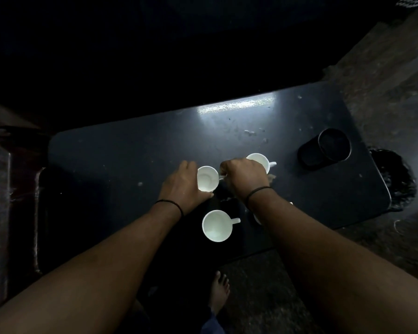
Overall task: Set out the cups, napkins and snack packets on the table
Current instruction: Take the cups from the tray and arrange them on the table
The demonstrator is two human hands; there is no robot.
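Observation:
Several white cups stand on a dark table (121,155). My left hand (182,186) wraps the side of the middle cup (206,179), and my right hand (245,175) pinches that cup's handle. Behind my right hand a second cup (262,160) shows with its handle pointing right. A third cup (217,225) stands nearer the front edge, empty, handle to the right. A sliver of another white cup (256,218) peeks out under my right forearm. No napkins or snack packets are visible.
A black round container (333,145) stands at the table's right end on a dark round lid or base. A bright glare lies along the far edge. My bare foot (219,292) is on the floor below the front edge. A dark furry thing (396,179) lies right of the table.

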